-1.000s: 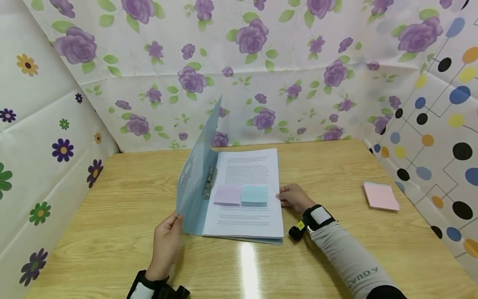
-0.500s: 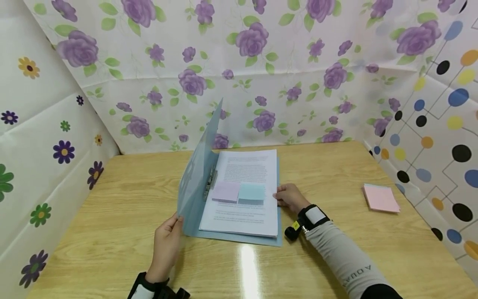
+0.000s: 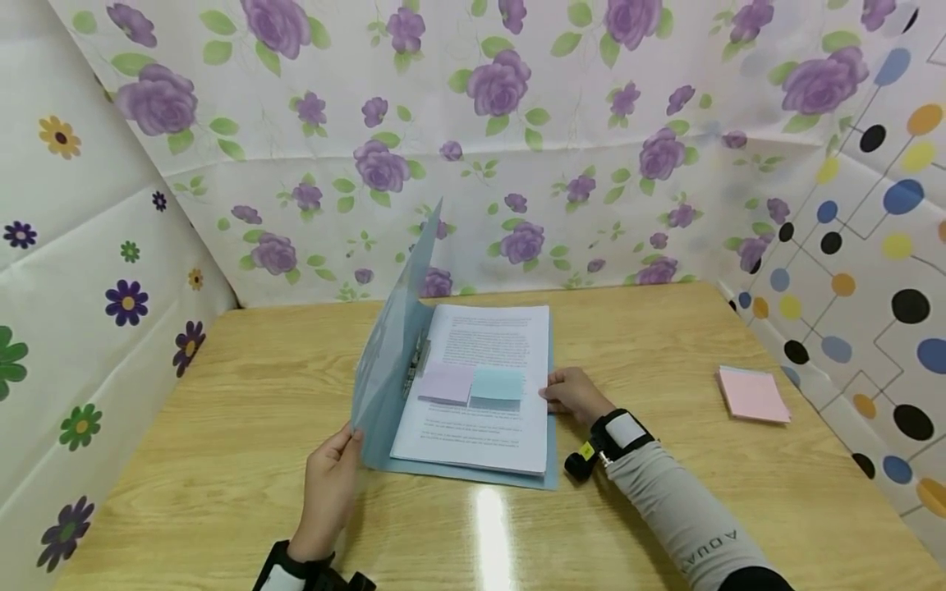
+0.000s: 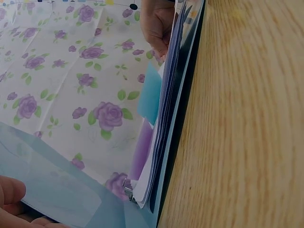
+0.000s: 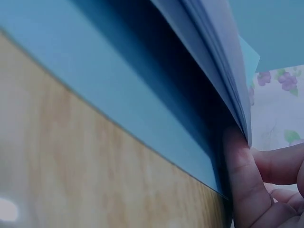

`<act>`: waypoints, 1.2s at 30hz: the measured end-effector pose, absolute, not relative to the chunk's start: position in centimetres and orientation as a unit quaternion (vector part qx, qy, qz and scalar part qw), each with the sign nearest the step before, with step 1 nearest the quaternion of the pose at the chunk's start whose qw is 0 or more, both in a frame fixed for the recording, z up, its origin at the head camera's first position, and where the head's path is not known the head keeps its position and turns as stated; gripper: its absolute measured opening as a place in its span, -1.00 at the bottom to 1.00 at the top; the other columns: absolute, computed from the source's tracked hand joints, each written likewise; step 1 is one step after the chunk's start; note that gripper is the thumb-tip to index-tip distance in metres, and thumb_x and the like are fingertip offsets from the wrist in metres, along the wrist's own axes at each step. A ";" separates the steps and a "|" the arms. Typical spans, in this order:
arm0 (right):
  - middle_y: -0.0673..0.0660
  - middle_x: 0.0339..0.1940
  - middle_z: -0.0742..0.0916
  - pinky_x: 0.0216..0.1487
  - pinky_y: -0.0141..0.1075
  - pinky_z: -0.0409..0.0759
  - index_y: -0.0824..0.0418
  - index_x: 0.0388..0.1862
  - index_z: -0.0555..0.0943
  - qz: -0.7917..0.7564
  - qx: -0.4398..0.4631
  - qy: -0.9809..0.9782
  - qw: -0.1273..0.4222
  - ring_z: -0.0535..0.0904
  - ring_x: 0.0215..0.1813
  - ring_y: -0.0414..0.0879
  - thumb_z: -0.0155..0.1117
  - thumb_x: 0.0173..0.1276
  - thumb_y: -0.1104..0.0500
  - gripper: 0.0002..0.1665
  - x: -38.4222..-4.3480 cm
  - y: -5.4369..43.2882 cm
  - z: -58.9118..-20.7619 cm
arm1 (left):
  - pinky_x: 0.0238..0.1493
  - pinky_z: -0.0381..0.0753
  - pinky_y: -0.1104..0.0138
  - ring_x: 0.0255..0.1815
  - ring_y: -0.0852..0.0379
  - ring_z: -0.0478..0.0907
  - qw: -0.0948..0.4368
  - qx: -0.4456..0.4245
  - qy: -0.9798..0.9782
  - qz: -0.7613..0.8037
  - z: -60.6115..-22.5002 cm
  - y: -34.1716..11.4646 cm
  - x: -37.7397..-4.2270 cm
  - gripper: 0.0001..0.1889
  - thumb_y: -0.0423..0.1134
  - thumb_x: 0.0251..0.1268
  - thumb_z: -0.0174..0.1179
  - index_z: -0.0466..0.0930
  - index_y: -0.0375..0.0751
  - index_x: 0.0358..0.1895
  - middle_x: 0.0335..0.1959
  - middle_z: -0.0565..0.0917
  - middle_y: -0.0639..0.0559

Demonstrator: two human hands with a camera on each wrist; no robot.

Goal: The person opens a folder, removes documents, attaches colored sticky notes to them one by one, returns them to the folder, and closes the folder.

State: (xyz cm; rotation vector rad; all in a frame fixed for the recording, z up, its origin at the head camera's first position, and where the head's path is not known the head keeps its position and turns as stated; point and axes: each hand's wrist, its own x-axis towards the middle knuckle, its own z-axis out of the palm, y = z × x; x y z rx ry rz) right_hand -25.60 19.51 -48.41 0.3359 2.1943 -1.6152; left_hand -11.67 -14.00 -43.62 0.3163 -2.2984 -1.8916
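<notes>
A pale blue clip folder lies on the table with its front cover raised steeply at the left. My left hand pinches the lower outer edge of that cover between thumb and fingers. Inside lies a stack of printed paper, its right edge pinched by my right hand. In the right wrist view the stack is lifted off the folder's back, with a finger under it. A purple sticky-note pad and a light blue one sit side by side on the top sheet. The metal clip runs along the spine.
On the right of the wooden table lies a pink sticky-note pad. Patterned cloth walls stand behind the table and on both sides.
The paper stack has shifted left and toward me inside the folder, with both note pads on it and my right hand following. My left hand still holds the cover up.
</notes>
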 end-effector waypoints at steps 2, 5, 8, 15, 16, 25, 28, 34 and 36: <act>0.09 -0.33 0.67 -0.41 -0.49 0.61 0.50 -0.09 0.57 -0.578 0.116 0.784 0.195 0.57 -0.40 -0.24 0.15 0.46 0.44 -0.88 -25.6 19.5 -48.3 | 0.30 0.45 0.44 0.51 -0.23 0.28 0.073 0.110 -0.765 -0.631 -43.5 -14.0 -11.7 -0.59 -0.44 0.61 -0.08 0.32 -0.60 0.38 0.42 0.37 -0.47; 0.08 -0.36 0.67 -0.43 -0.49 0.60 0.51 -0.11 0.58 -0.580 0.111 0.784 0.191 0.56 -0.42 -0.24 0.16 0.45 0.45 -0.88 -25.5 19.4 -48.2 | 0.30 0.46 0.42 0.50 -0.25 0.29 0.075 0.112 -0.765 -0.629 -43.5 -14.0 -11.7 -0.60 -0.44 0.60 -0.08 0.34 -0.60 0.37 0.41 0.38 -0.47; 0.08 -0.36 0.65 -0.43 -0.49 0.60 0.50 -0.13 0.58 -0.579 0.110 0.786 0.188 0.55 -0.41 -0.24 0.16 0.44 0.45 -0.89 -25.4 19.4 -48.3 | 0.27 0.47 0.46 0.50 -0.25 0.30 0.075 0.113 -0.767 -0.627 -43.6 -14.0 -11.7 -0.59 -0.44 0.60 -0.07 0.34 -0.60 0.37 0.41 0.38 -0.46; 0.11 -0.30 0.69 -0.38 -0.47 0.62 0.53 -0.06 0.58 -0.571 0.105 0.792 0.188 0.57 -0.37 -0.22 0.15 0.45 0.45 -0.84 -25.1 19.8 -48.5 | 0.21 0.49 0.53 0.50 -0.28 0.28 0.081 0.105 -0.764 -0.632 -43.9 -13.9 -11.7 -0.60 -0.44 0.61 -0.07 0.33 -0.61 0.37 0.42 0.36 -0.49; 0.12 -0.29 0.69 -0.37 -0.46 0.62 0.53 -0.04 0.58 -0.570 0.105 0.793 0.188 0.58 -0.36 -0.22 0.14 0.45 0.45 -0.82 -25.0 19.8 -48.5 | 0.19 0.50 0.54 0.50 -0.29 0.28 0.083 0.102 -0.762 -0.634 -44.0 -13.9 -11.7 -0.59 -0.44 0.61 -0.07 0.32 -0.62 0.37 0.42 0.35 -0.50; 0.13 -0.27 0.67 -0.37 -0.46 0.61 0.53 -0.06 0.57 -0.569 0.106 0.796 0.176 0.56 -0.35 -0.21 0.14 0.46 0.44 -0.84 -24.7 19.6 -48.4 | 0.26 0.47 0.49 0.50 -0.28 0.28 0.085 0.099 -0.758 -0.639 -43.7 -13.6 -11.6 -0.59 -0.46 0.60 -0.08 0.31 -0.63 0.38 0.42 0.36 -0.50; 0.14 -0.26 0.67 -0.37 -0.46 0.61 0.51 -0.07 0.58 -0.568 0.113 0.797 0.173 0.57 -0.34 -0.20 0.15 0.45 0.44 -0.85 -24.8 19.5 -48.5 | 0.26 0.49 0.47 0.50 -0.32 0.27 0.086 0.096 -0.761 -0.636 -43.8 -13.5 -11.5 -0.59 -0.45 0.61 -0.08 0.32 -0.65 0.37 0.42 0.34 -0.53; 0.19 -0.22 0.71 -0.35 -0.42 0.65 0.50 -0.10 0.61 -0.552 0.105 0.811 0.162 0.60 -0.31 -0.18 0.17 0.43 0.43 -0.86 -24.8 19.4 -48.4 | 0.26 0.47 0.49 0.49 -0.29 0.30 0.085 0.097 -0.757 -0.640 -43.6 -13.3 -11.3 -0.59 -0.46 0.60 -0.07 0.33 -0.64 0.37 0.41 0.37 -0.51; 0.24 -0.19 0.73 -0.32 -0.38 0.68 0.51 -0.11 0.61 -0.549 0.102 0.815 0.156 0.62 -0.29 -0.15 0.17 0.42 0.44 -0.86 -24.7 19.3 -48.2 | 0.27 0.47 0.48 0.50 -0.28 0.30 0.083 0.099 -0.757 -0.641 -43.5 -13.2 -11.3 -0.59 -0.45 0.60 -0.07 0.33 -0.64 0.37 0.41 0.37 -0.51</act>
